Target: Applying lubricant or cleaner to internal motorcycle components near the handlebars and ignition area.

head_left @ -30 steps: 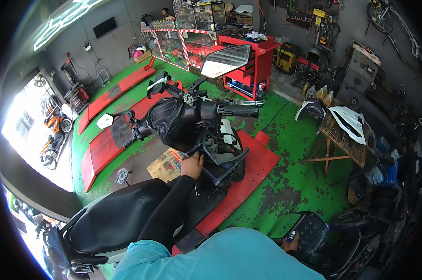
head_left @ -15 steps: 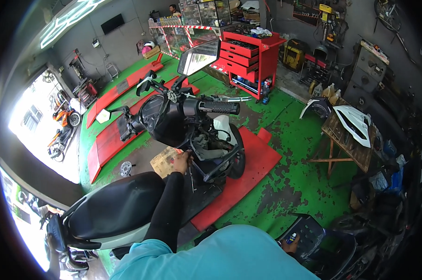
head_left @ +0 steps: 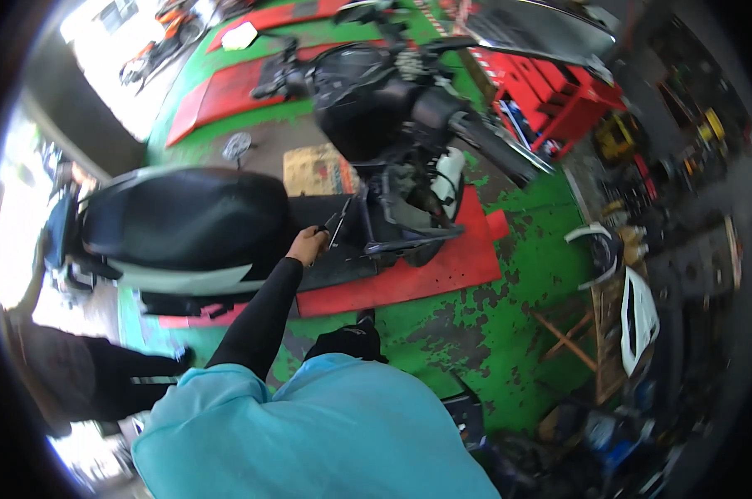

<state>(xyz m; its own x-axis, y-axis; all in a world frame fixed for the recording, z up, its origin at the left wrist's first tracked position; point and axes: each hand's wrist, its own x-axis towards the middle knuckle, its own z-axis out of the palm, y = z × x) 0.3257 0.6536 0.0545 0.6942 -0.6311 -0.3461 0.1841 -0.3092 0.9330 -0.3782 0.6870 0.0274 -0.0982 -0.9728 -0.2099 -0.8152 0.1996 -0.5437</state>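
Note:
My left hand (head_left: 308,246), at the end of a black sleeve, is closed on a small dark object (head_left: 327,226), too blurred to identify, above the footboard (head_left: 326,258) of a partly stripped scooter. Just right of it lies a thin metal tool (head_left: 341,223). The long black seat (head_left: 182,216) is to its left; the opened front section (head_left: 406,198), with exposed parts, is to its right. The dark handlebar assembly (head_left: 359,108) and a mirror (head_left: 538,37) rise above. A cardboard piece (head_left: 305,170) lies on the floor behind the scooter. My right hand is out of sight.
Another person (head_left: 85,370) in dark clothes stands at the left. Red lift platforms (head_left: 496,258) lie on the green floor. A red tool cabinet (head_left: 559,100) stands upper right; a wooden table (head_left: 604,358) with a white panel (head_left: 638,320) is at right; dark clutter fills the lower right.
The view has swung down and round. My left hand has pulled back from the front section with the dark object in it. My right hand left view; another person now shows at left.

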